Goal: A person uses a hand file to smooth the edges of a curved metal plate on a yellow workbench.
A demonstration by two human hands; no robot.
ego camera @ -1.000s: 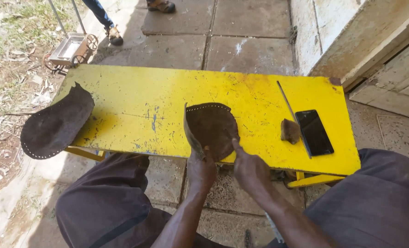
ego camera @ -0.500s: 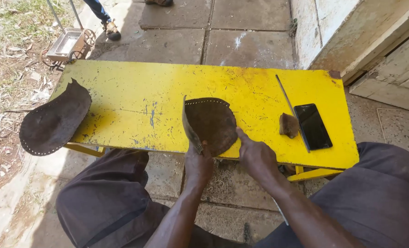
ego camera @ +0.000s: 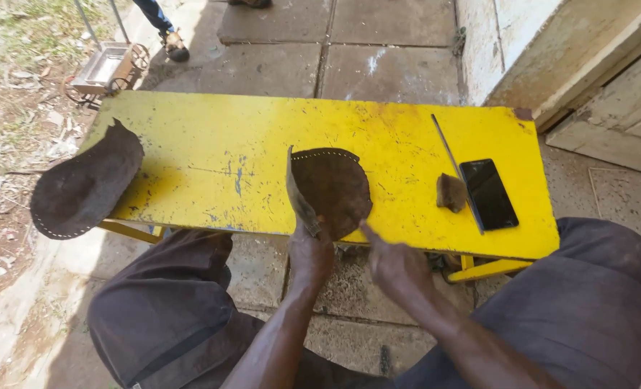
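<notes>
— Moved since the earlier frame? Right hand drawn back from the brown leather piece, forefinger pointing at its near edge.
— Left hand?
— Clamped on the leather's near left edge, at the near middle of the yellow counter.
— Elsewhere?
— Black phone right; second leather piece overhanging left end.

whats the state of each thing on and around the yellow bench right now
leather piece: partly folded up at its left edge, flat on the bench, held at the near end
left hand: gripping the leather piece
right hand: free, forefinger pointing at the leather
second leather piece: overhanging the bench's left end
phone: screen dark, lying flat
thin rod: lying flat
yellow bench: scuffed, upright
</notes>
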